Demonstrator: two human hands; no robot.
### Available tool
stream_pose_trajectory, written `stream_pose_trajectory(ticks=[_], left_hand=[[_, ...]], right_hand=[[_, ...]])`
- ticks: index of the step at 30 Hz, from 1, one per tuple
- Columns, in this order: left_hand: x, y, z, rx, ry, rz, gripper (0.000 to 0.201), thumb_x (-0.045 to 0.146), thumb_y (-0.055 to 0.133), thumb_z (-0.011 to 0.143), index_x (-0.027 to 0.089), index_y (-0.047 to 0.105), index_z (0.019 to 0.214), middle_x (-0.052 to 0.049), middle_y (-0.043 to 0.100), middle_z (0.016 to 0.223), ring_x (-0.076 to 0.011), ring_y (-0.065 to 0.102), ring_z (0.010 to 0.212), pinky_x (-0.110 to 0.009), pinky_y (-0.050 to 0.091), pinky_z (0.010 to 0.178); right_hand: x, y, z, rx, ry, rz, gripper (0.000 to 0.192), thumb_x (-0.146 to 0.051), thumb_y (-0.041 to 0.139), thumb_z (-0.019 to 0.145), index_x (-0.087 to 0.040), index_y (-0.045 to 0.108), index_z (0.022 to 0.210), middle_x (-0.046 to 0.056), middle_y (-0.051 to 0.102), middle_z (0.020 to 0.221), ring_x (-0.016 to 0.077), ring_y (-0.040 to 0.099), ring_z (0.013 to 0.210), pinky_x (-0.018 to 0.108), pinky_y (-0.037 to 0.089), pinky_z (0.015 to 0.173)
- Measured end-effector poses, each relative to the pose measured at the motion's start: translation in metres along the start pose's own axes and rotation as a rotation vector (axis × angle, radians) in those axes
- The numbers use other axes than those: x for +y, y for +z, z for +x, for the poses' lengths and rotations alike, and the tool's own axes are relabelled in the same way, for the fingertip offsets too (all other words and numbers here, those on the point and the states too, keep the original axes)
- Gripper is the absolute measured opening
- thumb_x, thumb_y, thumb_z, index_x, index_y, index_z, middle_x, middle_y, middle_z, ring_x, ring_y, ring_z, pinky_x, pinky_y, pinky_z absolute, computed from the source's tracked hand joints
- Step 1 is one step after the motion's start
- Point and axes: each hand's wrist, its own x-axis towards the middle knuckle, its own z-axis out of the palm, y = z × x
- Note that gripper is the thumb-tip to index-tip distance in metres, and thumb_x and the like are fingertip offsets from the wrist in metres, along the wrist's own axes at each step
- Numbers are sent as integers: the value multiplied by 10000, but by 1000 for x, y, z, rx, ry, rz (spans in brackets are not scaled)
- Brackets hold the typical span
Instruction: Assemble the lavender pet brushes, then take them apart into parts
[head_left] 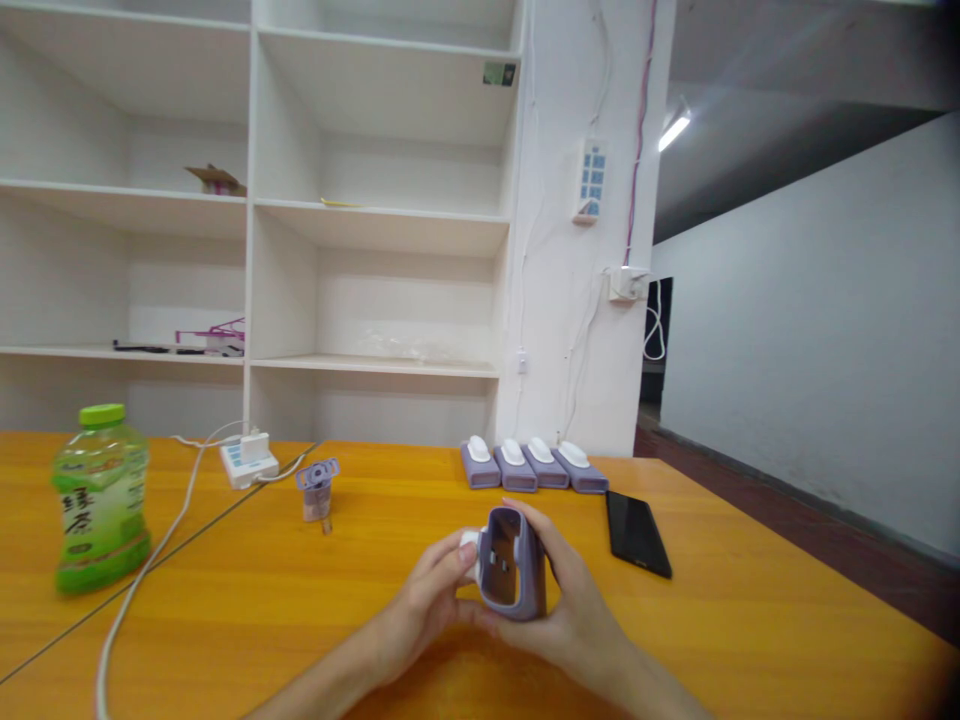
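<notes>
Both hands, the left hand point(427, 598) and right hand point(574, 610), are clamping one purple case point(511, 563) upright over the table point(750, 620), its open end showing, while four finished-looking cases point(532, 465) are sitting in a row behind.

Your right hand point(574, 610) covers the far side and base of the purple housing point(511, 563), and your left hand point(424, 600) hides most of the white piece on its near-left edge, so you cannot tell how that piece seats. Left of the housing, the green bottle point(100, 497) carries label print too blurred to read, and the white cable point(142, 580) beside it runs off the bottom edge. Both your forearms are cut off there too.
</notes>
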Motion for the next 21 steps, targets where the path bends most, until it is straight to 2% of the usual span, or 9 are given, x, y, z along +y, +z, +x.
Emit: stream_pose_trajectory(ticks=[5,9,13,21], left_hand=[[3,1,-1,-24,-36,18,306,320,478,1017,200,663,1229,-134,630,1201,-323,597,1122,-423,580,795],[6,1,-1,-26,-52,6,297,330,471,1011,196,655,1203,-124,627,1165,-305,599,1095,-448,569,824],[4,-3,0,-7,-48,-1,276,346,532,979,191,657,1169,-104,625,1131,-265,591,1068,-413,550,870],[1,-10,4,15,-77,-46,235,330,564,961,183,679,1103,-71,608,1049,-217,590,963,-368,572,791]], right_hand=[[-1,0,0,-29,7,27,861,-360,898,673,-300,435,1396,69,614,1348,290,613,1222,418,488,1070],[-3,0,1,-31,-2,16,860,-380,898,678,-293,440,1400,80,613,1359,302,608,1235,423,493,1069],[-2,1,0,-28,-7,3,850,-360,888,692,-297,434,1408,78,611,1362,299,608,1238,424,488,1075],[-2,0,1,-47,-41,8,827,-321,873,708,-305,422,1402,62,618,1346,278,621,1214,391,499,1061]])
